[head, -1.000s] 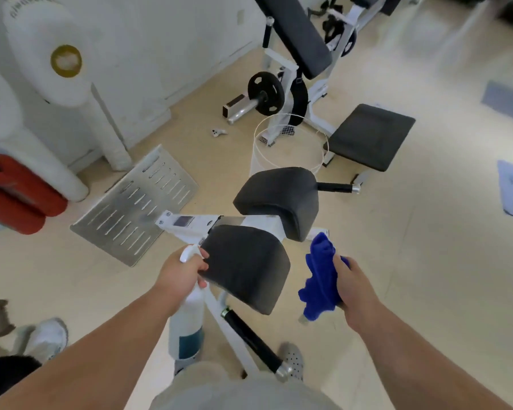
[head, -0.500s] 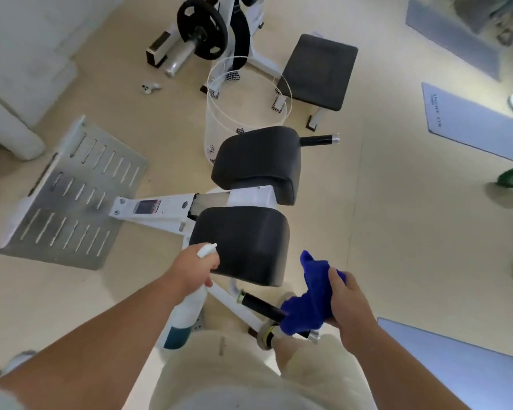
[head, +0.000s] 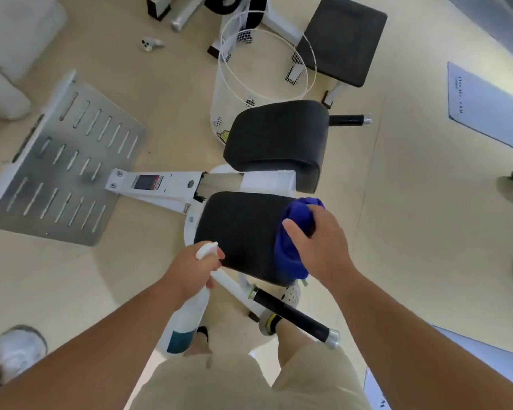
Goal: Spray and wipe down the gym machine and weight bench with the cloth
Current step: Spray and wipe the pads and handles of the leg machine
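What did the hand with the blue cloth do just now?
The right hand moved the blue cloth from beside the near black pad onto its top edge and now holds it against the pad. The left hand still grips the spray bottle next to the pad.

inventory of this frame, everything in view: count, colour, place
near pad: 1, black, centre
far pad: 1, black, just beyond near pad
bench seat: 1, black, top right
cloth: 1, blue, on near pad's right side
spray bottle: 1, white with teal base, left of near pad
footplate: 1, grey slotted metal, floor left
frame arm: 1, white, between footplate and pads
handles: 2, black, one below near pad, one right of far pad
basket: 1, white wire, behind far pad
mats: at least 2, grey, floor right
shoe: 1, white, lower left
shorts: 1, beige, bottom centre
left hand: 1, grips spray bottle
right hand: 1, holds cloth on near pad
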